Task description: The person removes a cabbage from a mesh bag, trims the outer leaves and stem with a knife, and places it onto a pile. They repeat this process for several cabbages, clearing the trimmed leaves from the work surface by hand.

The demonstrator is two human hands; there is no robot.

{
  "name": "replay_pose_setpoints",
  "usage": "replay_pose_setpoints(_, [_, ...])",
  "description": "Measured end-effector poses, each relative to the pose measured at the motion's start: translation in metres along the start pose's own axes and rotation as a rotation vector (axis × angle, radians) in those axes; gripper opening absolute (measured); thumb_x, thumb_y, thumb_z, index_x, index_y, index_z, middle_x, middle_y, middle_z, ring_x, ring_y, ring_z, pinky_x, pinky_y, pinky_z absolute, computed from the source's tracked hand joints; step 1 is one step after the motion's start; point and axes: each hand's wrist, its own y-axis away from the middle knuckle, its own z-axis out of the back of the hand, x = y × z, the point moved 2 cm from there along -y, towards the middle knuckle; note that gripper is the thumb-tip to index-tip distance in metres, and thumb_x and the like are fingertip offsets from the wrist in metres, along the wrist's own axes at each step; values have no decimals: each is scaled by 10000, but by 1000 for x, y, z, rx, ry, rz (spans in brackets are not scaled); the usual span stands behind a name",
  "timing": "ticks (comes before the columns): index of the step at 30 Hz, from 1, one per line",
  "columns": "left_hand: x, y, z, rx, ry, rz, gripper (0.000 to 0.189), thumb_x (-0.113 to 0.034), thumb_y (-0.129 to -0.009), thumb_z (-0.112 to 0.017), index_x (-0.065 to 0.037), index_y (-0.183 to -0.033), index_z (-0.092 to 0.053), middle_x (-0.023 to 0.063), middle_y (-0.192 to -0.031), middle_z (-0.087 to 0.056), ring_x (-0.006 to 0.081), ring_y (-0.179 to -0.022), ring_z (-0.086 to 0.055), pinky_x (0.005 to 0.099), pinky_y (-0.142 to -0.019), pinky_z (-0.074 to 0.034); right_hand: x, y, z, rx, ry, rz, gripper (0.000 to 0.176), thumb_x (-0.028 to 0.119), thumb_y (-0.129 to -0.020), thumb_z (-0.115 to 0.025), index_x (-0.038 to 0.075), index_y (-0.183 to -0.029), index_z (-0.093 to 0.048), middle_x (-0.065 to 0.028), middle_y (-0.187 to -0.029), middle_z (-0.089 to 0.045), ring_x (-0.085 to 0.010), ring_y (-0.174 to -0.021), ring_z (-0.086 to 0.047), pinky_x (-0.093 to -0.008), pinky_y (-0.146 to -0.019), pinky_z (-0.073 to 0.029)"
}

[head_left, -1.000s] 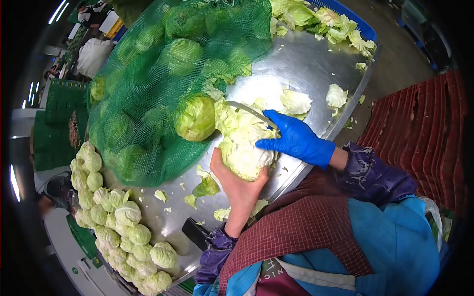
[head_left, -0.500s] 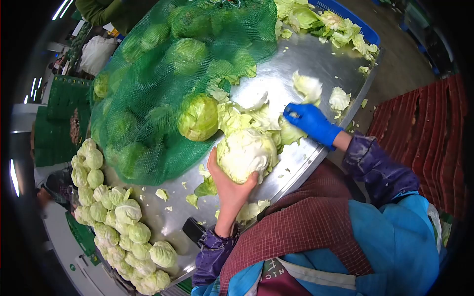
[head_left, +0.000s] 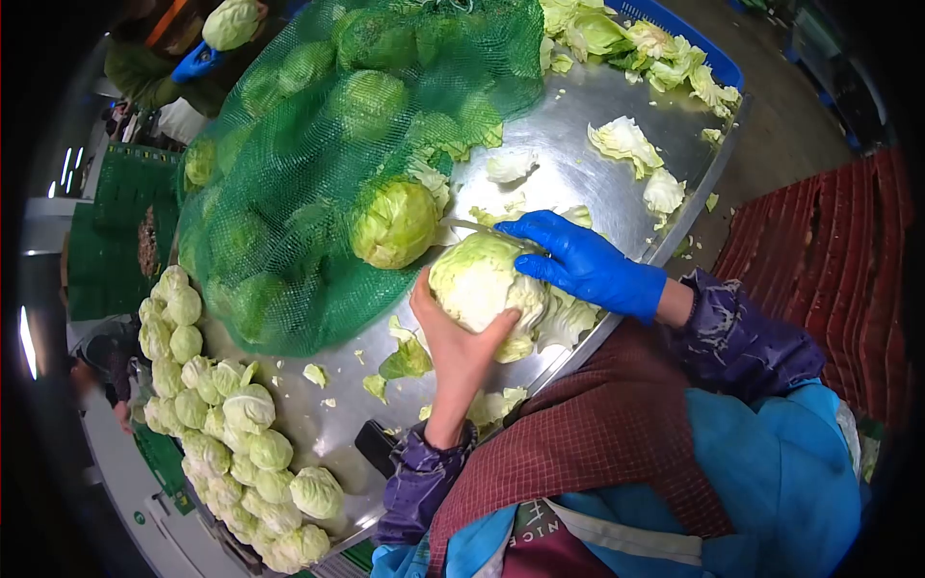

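My bare left hand (head_left: pixel 458 337) grips a trimmed, pale cabbage (head_left: pixel 472 289) from its near left side, thumb and fingers spread round it. On the far right of the same cabbage, my blue-gloved right hand (head_left: pixel 578 268) has its thumb and fingers closed against the head. A thin pale strip (head_left: pixel 467 225) stretches left from the gloved fingertips; I cannot make out whether it is a blade or a leaf rib. Loose leaves (head_left: pixel 568 323) lie under and beside the cabbage. Just beyond it, a greener cabbage (head_left: pixel 395 223) rests at the net's edge.
A green net sack (head_left: pixel 279 212) of cabbages covers the far left of the metal table (head_left: pixel 568 116). Trimmed cabbages (head_left: pixel 251 453) are piled at left. Leaves fill a blue crate (head_left: pixel 718 63). A phone-like dark object (head_left: pixel 376 448) lies near my left sleeve. Another person's gloved hand (head_left: pixel 198 63) is at upper left.
My right hand has moved left onto the cabbage. A leaf now lies farther up and right on the table. The cabbage has turned slightly in my left hand. Another person's hand and cabbage have appeared.
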Motion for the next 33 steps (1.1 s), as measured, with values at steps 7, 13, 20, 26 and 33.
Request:
replay_pose_setpoints(7, [-16, -16, -14, -120, -145, -97, 947, -293, -621, -808, 69, -1319, -281, 226, -1238, -358, 339, -1176, -363, 433, -1014, -296, 34, 13, 5, 14, 404, -1, 530, 139, -855, -534, 263, -1357, -420, -143, -1315, -433, -286, -863, -629, -350, -665, -542])
replay_pose_setpoints(13, [-18, -27, -19, -114, -185, -78, 959, -281, -615, -804, 121, -1297, -262, 273, -1218, -349, 389, -1164, -342, 445, -1021, -280, 27, -4, 4, 27, 667, -29, 591, 102, -805, -554, 303, -1346, -427, -143, -1334, -426, -270, -789, -647, -346, -584, -549])
replay_pose_setpoints(20, [-34, -15, -33, -91, -296, -196, 978, -283, -583, -806, 115, -1295, -267, 276, -1204, -349, 400, -1139, -358, 456, -998, -304, -12, -51, 37, 108, 839, -169, 534, 226, -895, -468, 302, -1404, -326, -192, -1245, -509, -311, -759, -661, -361, -583, -554])
replay_pose_setpoints(26, [-9, -21, -6, 23, -120, -253, 1002, -260, -563, -819, 57, -1333, -262, 244, -1250, -333, 380, -1178, -331, 447, -1023, -290, -29, -36, 13, -44, 288, -30, 621, 410, -863, -555, 218, -1405, -320, -217, -1147, -554, -387, -994, -574, -424, -875, -460])
replay_pose_setpoints(33, [28, 4, -1, -102, 329, 143, 962, -257, -636, -797, 56, -1358, -244, 216, -1275, -332, 338, -1201, -349, 420, -1041, -273, -11, -10, 9, -232, 102, -164, 479, 179, -842, -584, 182, -1304, -458, -145, -1038, -576, -328, -871, -610, -389, -739, -510])
